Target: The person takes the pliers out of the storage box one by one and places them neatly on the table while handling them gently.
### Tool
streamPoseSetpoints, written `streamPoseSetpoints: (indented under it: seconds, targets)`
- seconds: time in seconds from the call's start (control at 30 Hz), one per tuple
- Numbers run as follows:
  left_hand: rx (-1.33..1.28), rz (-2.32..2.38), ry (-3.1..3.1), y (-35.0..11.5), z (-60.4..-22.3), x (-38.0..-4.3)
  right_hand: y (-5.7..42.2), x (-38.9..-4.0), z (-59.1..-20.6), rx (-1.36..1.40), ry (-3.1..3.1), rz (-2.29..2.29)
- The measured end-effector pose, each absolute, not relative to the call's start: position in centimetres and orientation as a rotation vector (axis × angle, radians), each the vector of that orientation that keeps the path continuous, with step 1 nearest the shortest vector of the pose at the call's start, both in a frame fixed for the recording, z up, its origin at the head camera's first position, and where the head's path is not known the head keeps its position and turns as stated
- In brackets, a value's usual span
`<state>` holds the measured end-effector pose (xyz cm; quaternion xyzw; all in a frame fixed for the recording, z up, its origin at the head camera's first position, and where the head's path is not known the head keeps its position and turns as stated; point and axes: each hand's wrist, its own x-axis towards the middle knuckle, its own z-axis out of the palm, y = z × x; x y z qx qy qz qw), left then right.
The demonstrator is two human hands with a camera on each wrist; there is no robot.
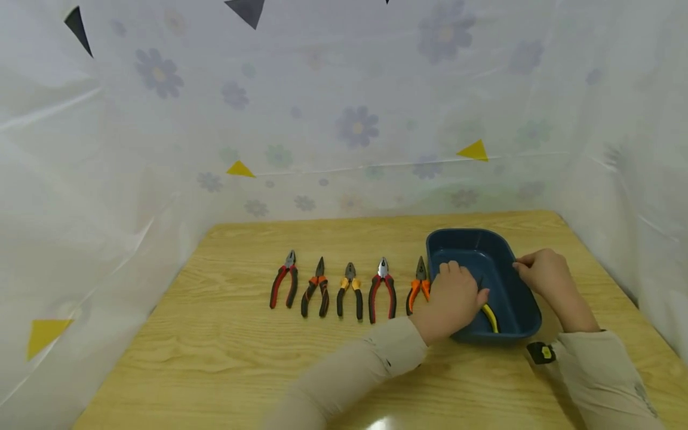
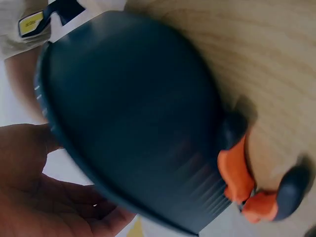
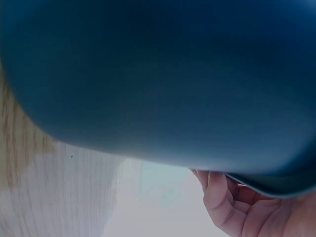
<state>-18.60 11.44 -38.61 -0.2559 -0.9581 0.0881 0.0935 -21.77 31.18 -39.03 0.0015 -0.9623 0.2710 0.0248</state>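
Note:
My left hand (image 1: pixel 454 298) reaches over the near left part of a dark blue tray (image 1: pixel 473 339). Its thumb stands apart from the fingers, and the tray wall hides part of them in the left wrist view. A curved yellow handle (image 1: pixel 490 319), apparently of pliers, lies in the tray by the thumb; the rest is mostly covered by the hand. On the right side, my right hand (image 1: pixel 548 280) pinches the tray's rim between thumb and fingers. Orange-handled long-nose pliers (image 1: pixel 421 278) lie against the tray's left side, their handles partly behind my left hand.
Left of the tray, several pliers lie in a row, jaws away from me: red-black ones (image 1: pixel 291 278), dark long-nose ones (image 1: pixel 321 280), yellow-black ones (image 1: pixel 350 283) and larger red-black ones (image 1: pixel 383 286). A flowered plastic sheet (image 1: pixel 322 107) encloses the wooden table (image 1: pixel 215 370).

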Motion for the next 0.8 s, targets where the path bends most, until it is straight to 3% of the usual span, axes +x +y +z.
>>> streamPoseSetpoints:
  seconds: [0.3, 0.8]
  targets:
    - [-0.619, 0.346, -2.993, 13.8, -41.3, -19.3, 31.3, -21.8, -39.1, 0.017, -2.975, 0.835]
    - [-0.558, 0.320, -3.075, 14.9, -42.6, -19.6, 31.3, -21.8, -39.2, 0.027, -2.957, 0.825]
